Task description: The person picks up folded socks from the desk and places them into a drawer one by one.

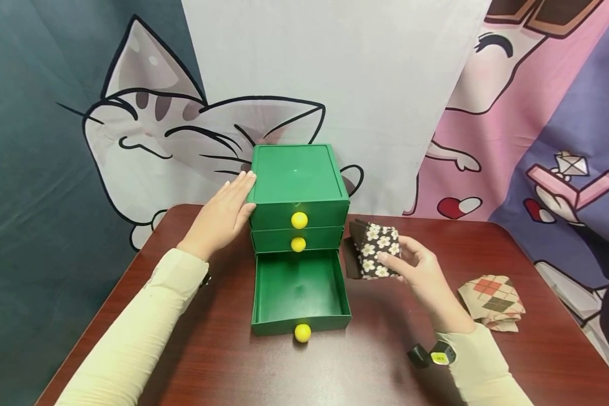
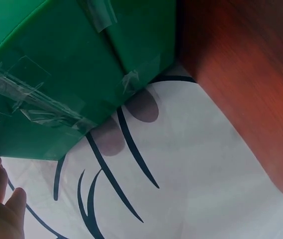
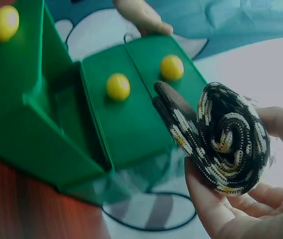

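A green three-drawer box [image 1: 298, 175] with yellow round knobs stands on the table, its bottom drawer [image 1: 299, 287] pulled out and bare inside. Against the upper left side of the box rests my left hand [image 1: 223, 211], fingers extended; only its fingertips show at the corner of the left wrist view. My right hand [image 1: 416, 270] pinches a rolled dark brown sock bundle [image 1: 378, 251] with white flowers, held just right of the drawers. Its knitted coil [image 3: 233, 139] faces the camera in the right wrist view, thumb and fingers on either side.
On the table's right side lies a folded beige argyle sock bundle [image 1: 493, 301], beside my right forearm. The reddish-brown table [image 1: 223, 361] reaches back to a hanging cloth [image 1: 355, 73] printed with cartoon cats. Clear tape [image 2: 47, 109] runs along the box.
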A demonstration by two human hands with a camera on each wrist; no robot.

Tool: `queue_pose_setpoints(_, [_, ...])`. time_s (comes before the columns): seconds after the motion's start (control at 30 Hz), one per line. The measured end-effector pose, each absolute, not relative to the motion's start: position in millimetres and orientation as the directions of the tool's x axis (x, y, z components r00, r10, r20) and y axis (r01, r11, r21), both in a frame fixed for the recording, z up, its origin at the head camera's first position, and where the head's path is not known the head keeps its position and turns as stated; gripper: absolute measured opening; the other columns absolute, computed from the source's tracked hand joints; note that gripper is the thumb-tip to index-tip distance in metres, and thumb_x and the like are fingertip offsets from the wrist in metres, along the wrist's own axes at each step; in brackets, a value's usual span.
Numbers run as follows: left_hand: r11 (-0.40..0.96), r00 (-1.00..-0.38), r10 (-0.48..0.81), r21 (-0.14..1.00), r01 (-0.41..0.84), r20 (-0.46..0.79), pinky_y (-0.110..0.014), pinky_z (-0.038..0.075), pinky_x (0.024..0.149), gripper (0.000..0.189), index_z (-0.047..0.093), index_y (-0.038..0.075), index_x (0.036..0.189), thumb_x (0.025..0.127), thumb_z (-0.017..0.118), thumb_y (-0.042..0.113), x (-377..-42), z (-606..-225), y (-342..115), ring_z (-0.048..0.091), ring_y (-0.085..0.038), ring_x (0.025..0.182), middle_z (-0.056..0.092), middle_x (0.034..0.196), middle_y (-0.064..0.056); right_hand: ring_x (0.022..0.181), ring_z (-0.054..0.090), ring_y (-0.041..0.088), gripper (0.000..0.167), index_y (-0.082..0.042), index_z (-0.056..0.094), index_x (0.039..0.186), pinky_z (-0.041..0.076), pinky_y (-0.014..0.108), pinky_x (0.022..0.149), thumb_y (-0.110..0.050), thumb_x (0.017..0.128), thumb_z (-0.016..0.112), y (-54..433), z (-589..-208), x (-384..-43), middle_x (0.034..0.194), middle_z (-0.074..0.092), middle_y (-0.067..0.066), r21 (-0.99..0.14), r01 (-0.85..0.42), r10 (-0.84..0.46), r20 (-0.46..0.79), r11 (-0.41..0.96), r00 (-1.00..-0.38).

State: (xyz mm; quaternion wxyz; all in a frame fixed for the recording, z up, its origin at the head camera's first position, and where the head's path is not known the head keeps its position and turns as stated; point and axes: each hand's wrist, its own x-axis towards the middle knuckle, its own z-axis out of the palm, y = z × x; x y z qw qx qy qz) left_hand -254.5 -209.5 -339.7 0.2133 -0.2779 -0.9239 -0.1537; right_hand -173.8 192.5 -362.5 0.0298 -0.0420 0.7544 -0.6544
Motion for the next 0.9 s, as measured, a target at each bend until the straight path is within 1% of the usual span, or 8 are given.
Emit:
queue_pose_setpoints(0.13, [0.798,-0.76,0.447,0.173,0.577,0.472,-0.047,0.017,0.125,0.057,0.032,-0.003,0.157,0.109,0.048,0.023,-255,-339,-208,0.029,-0.035,0.15,0.034,0.162,-0.017,0.092,0.07,0.01,0.038,-0.005,0.056,0.132,0.061,0.028,0.077,-0.012,0.097,0.069,175,-365,-170,0.109,0.072,-0.004,-0.999,-0.011,-0.155,0.004,0.044,-0.988])
queue_pose_setpoints(0.33, [0.801,-0.764,0.441,0.177,0.572,0.47,-0.049,0.018,0.125,0.057,0.032,-0.003,0.156,0.108,0.048,0.022,-254,-340,-209,0.028,-0.034,0.151,0.034,0.161,-0.018,0.096,0.07,0.015,0.043,0.001,0.053,0.135,0.062,0.032,0.08,-0.012,0.097,0.067,151,-371,-170,0.114,0.07,0.003,-0.999,0.028,-0.236,-0.021,-0.027,-0.972])
queue_pose_setpoints(0.47, [0.8,-0.76,0.442,0.175,0.574,0.476,-0.049,0.019,0.125,0.057,0.032,-0.003,0.156,0.109,0.046,0.024,-254,-340,-210,0.026,-0.032,0.152,0.034,0.161,-0.018,0.097,0.07,0.017,0.043,0.006,0.051,0.134,0.062,0.033,0.081,-0.007,0.096,0.065,134,-376,-172,0.115,0.069,0.008,-0.994,0.061,-0.286,-0.034,-0.087,-0.958])
queue_pose_setpoints(0.6, [0.795,-0.755,0.445,0.177,0.581,0.481,-0.048,0.018,0.125,0.057,0.032,-0.003,0.157,0.11,0.044,0.026,-254,-341,-211,0.026,-0.032,0.152,0.034,0.161,-0.018,0.092,0.07,0.013,0.045,0.008,0.051,0.133,0.06,0.026,0.077,-0.006,0.093,0.066,118,-381,-173,0.109,0.07,0.006,-0.993,0.097,-0.324,-0.07,-0.07,-0.944])
queue_pose_setpoints(0.7, [0.792,-0.751,0.445,0.177,0.584,0.488,-0.049,0.018,0.125,0.057,0.032,-0.003,0.156,0.109,0.046,0.026,-254,-341,-211,0.027,-0.033,0.152,0.035,0.161,-0.018,0.089,0.069,0.011,0.049,0.01,0.051,0.134,0.057,0.022,0.072,-0.008,0.091,0.068,106,-385,-174,0.106,0.07,0.006,-0.993,0.112,-0.355,-0.094,-0.031,-0.93])
queue_pose_setpoints(0.8, [0.794,-0.755,0.441,0.18,0.58,0.485,-0.05,0.019,0.125,0.057,0.032,-0.003,0.156,0.109,0.047,0.024,-254,-341,-211,0.027,-0.033,0.152,0.034,0.161,-0.018,0.09,0.068,0.012,0.05,0.008,0.053,0.133,0.056,0.022,0.073,-0.012,0.091,0.07,97,-390,-175,0.107,0.071,0.008,-0.993,0.103,-0.37,-0.114,0.05,-0.922])
queue_pose_setpoints(0.9, [0.795,-0.761,0.44,0.186,0.577,0.477,-0.05,0.018,0.125,0.058,0.032,-0.003,0.157,0.109,0.047,0.025,-254,-341,-210,0.027,-0.033,0.152,0.034,0.162,-0.018,0.09,0.066,0.014,0.044,0.003,0.061,0.127,0.054,0.025,0.075,-0.018,0.09,0.074,87,-395,-178,0.106,0.071,0.008,-0.984,0.068,-0.364,-0.124,0.162,-0.923])
